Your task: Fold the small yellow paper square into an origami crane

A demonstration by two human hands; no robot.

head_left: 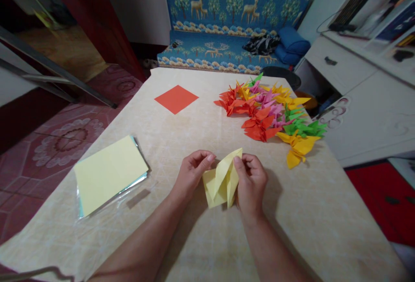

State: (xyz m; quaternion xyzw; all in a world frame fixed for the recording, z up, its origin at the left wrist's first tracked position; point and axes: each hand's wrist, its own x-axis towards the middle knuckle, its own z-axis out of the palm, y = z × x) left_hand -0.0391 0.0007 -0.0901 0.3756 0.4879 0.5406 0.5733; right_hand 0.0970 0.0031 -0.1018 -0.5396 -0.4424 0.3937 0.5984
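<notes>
A partly folded pale yellow paper point(223, 181) is held just above the table, near its front middle. My left hand point(191, 173) pinches its left flap with curled fingers. My right hand point(251, 183) grips its right side, thumb pressed near the top point. To the left lies a stack of coloured paper sheets point(108, 173) in a clear wrapper, yellow sheet on top. A single red square sheet point(176, 98) lies flat further back.
A pile of several folded paper cranes point(272, 115) in red, orange, pink, green and yellow covers the right back of the beige table point(311, 217). A blue patterned sofa point(227, 27) stands behind. White cabinets point(363, 100) are at the right.
</notes>
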